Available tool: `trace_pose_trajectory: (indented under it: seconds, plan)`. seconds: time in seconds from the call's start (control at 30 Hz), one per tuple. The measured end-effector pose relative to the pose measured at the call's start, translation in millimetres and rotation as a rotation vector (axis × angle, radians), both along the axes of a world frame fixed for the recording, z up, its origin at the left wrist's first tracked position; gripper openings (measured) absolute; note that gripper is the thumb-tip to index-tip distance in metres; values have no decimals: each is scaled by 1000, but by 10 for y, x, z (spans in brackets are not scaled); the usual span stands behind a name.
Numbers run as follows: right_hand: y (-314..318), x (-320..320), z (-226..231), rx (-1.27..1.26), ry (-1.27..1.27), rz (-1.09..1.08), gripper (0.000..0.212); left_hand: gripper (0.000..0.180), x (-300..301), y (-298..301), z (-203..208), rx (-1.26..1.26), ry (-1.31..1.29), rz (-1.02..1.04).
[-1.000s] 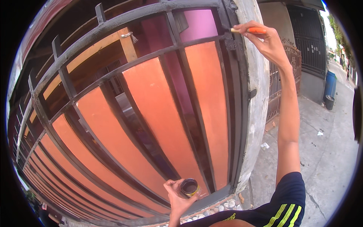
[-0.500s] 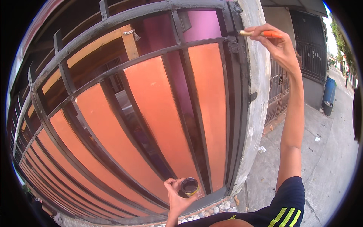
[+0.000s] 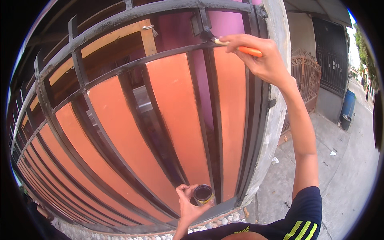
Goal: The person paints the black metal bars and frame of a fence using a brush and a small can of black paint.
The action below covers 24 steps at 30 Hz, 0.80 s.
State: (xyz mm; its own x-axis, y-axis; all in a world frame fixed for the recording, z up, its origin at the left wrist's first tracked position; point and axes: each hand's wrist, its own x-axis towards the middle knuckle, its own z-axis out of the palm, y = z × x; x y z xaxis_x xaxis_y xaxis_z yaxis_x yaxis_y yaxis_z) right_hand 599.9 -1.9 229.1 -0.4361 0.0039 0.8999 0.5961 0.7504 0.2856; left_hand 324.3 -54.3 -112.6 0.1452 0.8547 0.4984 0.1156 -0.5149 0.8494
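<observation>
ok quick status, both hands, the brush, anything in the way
Right hand gripping brush, tip at a black upright bar. Left hand holding small can, open end up. Nothing seen blocking brush.

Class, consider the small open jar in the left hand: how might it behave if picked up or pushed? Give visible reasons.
The small open jar would probably roll if laid sideways, since its rim looks round. Tipped, it might spill its dark contents, as its top is uncovered. It seems light enough for one hand, as only the left hand supports it.

Outdoors on a street (image 3: 354,148), shown by the barred gate (image 3: 179,112), concrete pavement (image 3: 280,184), blue barrel (image 3: 349,104) and trees (image 3: 362,54).
</observation>
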Motion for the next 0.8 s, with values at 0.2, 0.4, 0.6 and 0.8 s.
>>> trace_pose_trajectory:
  seconds: [0.2,0.4,0.6,0.8]
  plan:
    - [-133,-71,306,-4,56,175,10,81,-21,27,13,23,12,-24]
    - [-50,-438,661,-248,148,12,9,80,-98,32,-53,-5,-7,-53]
    - [-171,-792,796,84,73,-215,10,87,-224,83,-76,-51,-26,-123]
    - [-143,-920,761,-49,54,-434,12,80,-426,118,-68,-65,7,-219]
